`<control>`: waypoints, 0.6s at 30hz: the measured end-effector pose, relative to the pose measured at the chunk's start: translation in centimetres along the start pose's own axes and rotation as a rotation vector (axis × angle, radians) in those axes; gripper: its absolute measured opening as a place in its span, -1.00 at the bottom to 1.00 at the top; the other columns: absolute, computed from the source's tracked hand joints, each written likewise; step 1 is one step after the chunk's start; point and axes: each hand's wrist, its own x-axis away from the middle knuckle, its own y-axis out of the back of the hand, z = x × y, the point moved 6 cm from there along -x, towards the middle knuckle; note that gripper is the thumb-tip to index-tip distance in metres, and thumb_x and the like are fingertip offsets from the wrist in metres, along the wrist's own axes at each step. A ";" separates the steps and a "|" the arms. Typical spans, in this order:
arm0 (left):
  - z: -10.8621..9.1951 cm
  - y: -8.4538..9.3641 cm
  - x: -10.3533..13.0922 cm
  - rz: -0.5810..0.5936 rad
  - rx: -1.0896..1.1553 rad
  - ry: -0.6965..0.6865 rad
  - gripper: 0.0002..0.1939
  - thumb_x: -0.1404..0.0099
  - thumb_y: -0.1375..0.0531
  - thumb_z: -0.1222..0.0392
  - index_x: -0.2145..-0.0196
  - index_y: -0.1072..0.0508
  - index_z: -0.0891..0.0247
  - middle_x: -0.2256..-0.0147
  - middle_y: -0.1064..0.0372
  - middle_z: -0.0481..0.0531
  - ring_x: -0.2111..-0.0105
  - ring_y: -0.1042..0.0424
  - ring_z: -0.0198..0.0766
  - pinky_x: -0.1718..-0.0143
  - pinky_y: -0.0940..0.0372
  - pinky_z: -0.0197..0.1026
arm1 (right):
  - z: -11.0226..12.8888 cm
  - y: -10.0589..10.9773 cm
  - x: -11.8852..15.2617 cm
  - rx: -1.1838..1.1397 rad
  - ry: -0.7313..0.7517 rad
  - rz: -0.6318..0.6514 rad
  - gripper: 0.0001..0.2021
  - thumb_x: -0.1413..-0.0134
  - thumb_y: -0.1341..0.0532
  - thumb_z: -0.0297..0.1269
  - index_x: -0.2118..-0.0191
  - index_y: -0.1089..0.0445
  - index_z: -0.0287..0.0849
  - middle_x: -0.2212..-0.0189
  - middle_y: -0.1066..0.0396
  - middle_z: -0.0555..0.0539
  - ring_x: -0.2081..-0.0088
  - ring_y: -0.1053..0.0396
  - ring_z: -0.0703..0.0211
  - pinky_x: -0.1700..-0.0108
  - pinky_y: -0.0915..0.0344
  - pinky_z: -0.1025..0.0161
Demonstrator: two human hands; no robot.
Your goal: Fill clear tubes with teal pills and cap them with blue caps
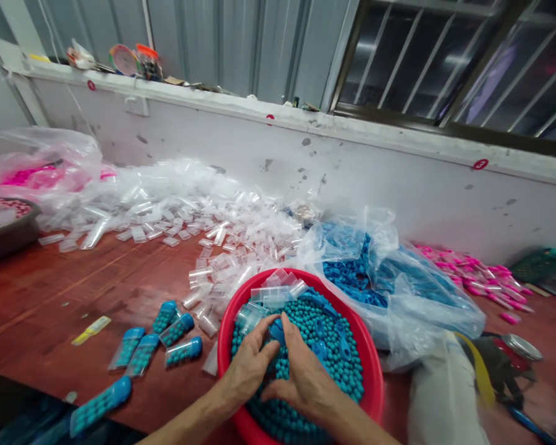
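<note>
My left hand (248, 361) and my right hand (303, 371) meet over a red basin (373, 371) filled with small teal beads (333, 377). Between their fingertips is a blue cap (277, 332), which the fingers of both hands press from either side. Whether a clear tube sits under this cap is hidden against the beads. My right thumb stands apart from its fingers. Clear plastic tubes (275, 296) lie on the beads at the basin's far side, and loose blue caps (319, 351) lie to the right of my hands.
Several bead-filled tubes with blue caps (143, 353) lie left of the basin. Clear tubes (167, 204) are heaped behind. A plastic bag of blue caps (356, 272) stands right, near pink pieces (477, 275). A brown basin (9, 235) is far left, a white bag (445, 395) front right.
</note>
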 end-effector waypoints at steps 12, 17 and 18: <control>-0.1 -0.2 0.4 -0.072 -0.074 -0.039 -0.74 -0.10 -0.04 0.31 0.20 -0.28 0.25 0.34 -0.33 -0.04 0.31 -0.30 -0.26 0.22 -0.21 -0.22 | 2.0 0.1 0.0 0.230 0.113 -0.229 -0.37 0.26 -0.18 -0.35 -0.03 -0.01 -0.29 0.18 -0.27 -0.25 0.22 -0.36 -0.07 0.28 -0.34 0.04; 0.2 0.0 0.2 -0.155 -0.161 -0.026 -0.87 -0.09 -0.03 0.29 0.34 -0.27 0.24 0.41 -0.28 -0.05 0.34 -0.29 -0.24 0.25 -0.21 -0.20 | 1.9 -0.7 -0.6 0.274 0.027 -0.153 -0.35 0.25 -0.21 -0.24 -0.03 -0.03 -0.36 0.17 -0.26 -0.31 0.23 -0.35 -0.13 0.27 -0.32 0.01; 0.2 0.0 0.1 -0.163 -0.186 -0.034 -0.88 -0.09 -0.02 0.29 0.35 -0.27 0.25 0.40 -0.29 -0.04 0.33 -0.29 -0.23 0.23 -0.20 -0.19 | 1.7 -0.8 -0.6 0.272 0.008 -0.134 -0.33 0.24 -0.21 -0.23 -0.05 -0.02 -0.37 0.15 -0.25 -0.32 0.21 -0.35 -0.14 0.25 -0.31 0.00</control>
